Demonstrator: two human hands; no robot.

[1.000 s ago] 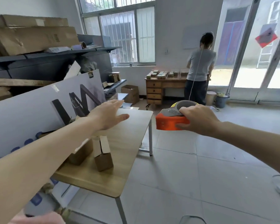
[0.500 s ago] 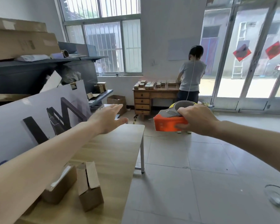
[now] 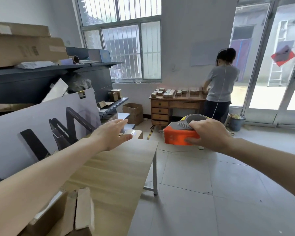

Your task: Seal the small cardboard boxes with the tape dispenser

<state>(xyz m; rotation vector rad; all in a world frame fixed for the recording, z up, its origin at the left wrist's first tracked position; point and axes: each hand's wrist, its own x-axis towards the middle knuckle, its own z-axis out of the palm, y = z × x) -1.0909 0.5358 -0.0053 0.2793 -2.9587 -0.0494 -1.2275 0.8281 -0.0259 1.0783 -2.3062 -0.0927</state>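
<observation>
- Boxes [image 3: 78, 213]: flaps open, on the table's [image 3: 119, 169] near end, close under the left forearm.
- Left hand [image 3: 112, 133]: spread, empty (nearer the boxes).
- Right hand [image 3: 209, 133]: clenched on the tape dispenser [image 3: 179, 135], off the table's right side.

Tape dispenser [image 3: 180, 136] orange with grey top; table [image 3: 119, 169] light woodgrain; boxes [image 3: 71, 217] brown.

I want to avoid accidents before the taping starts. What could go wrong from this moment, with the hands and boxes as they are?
1. The tape dispenser is held in the air by the right hand, its toothed blade facing the open left hand; a careless move could scratch it.
2. The small cardboard boxes stand near the front edge of the wooden table with flaps up; the left forearm passes just above and could knock them off.
</observation>
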